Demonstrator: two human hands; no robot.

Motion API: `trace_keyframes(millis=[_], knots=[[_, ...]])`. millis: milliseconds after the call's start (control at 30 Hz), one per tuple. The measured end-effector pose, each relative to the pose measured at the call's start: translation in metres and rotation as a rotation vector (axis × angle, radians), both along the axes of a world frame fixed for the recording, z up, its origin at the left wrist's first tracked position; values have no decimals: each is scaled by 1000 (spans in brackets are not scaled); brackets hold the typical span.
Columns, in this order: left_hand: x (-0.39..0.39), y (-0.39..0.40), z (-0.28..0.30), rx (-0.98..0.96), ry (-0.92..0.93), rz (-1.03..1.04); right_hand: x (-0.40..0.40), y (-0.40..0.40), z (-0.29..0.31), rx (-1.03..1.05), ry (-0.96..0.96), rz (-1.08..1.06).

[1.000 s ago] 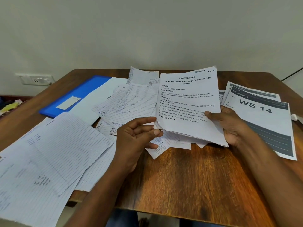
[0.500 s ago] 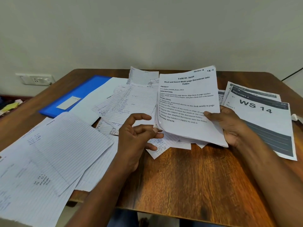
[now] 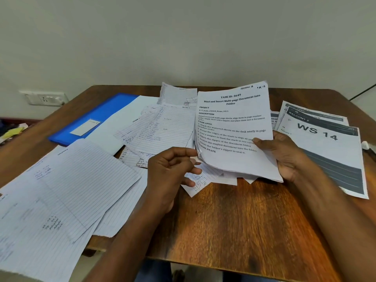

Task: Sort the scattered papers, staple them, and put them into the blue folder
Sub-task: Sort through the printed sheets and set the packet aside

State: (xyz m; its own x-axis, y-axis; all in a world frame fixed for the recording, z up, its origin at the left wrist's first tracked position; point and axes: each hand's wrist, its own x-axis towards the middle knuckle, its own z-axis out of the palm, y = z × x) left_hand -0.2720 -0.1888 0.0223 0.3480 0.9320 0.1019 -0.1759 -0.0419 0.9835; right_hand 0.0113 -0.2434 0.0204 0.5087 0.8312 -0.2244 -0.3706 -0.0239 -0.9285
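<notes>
My right hand (image 3: 284, 155) grips a stack of printed sheets (image 3: 234, 127) at its right edge, thumb on the top page headed "TASK ID: 3649". The stack is tilted up off the wooden table (image 3: 234, 220). My left hand (image 3: 168, 171) hovers at the stack's lower left edge with loosely curled fingers, the index fingertip close to the paper edges, holding nothing that I can see. Lined handwritten sheets (image 3: 162, 129) lie spread behind it, and more lined sheets (image 3: 71, 190) overhang the table's left front. The blue folder (image 3: 97, 117) lies flat at the far left, partly under a white sheet.
Printed pages marked "WS 14" (image 3: 325, 143) lie at the right, one corner over the table edge. A small white object (image 3: 366, 144) sits at the far right edge. A wall socket (image 3: 44, 98) is behind the table on the left. Bare wood shows in front of me.
My left hand's fingers have curled and shifted slightly along the stack's left edge. The stack in my right hand has barely moved.
</notes>
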Motion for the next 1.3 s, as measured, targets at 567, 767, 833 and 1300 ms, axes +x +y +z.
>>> trace_keyframes(millis=[567, 767, 833, 1300], knots=[[-2, 2, -8, 211, 184, -14, 2, 0, -2, 5, 0, 17], [-3, -1, -5, 247, 187, -25, -2, -1, 1, 1, -6, 6], [-3, -2, -4, 241, 177, -16, -3, -2, 2, -2, -8, 4], [-3, -2, -1, 138, 94, 16, 1, -1, 0, -1, 1, 6]])
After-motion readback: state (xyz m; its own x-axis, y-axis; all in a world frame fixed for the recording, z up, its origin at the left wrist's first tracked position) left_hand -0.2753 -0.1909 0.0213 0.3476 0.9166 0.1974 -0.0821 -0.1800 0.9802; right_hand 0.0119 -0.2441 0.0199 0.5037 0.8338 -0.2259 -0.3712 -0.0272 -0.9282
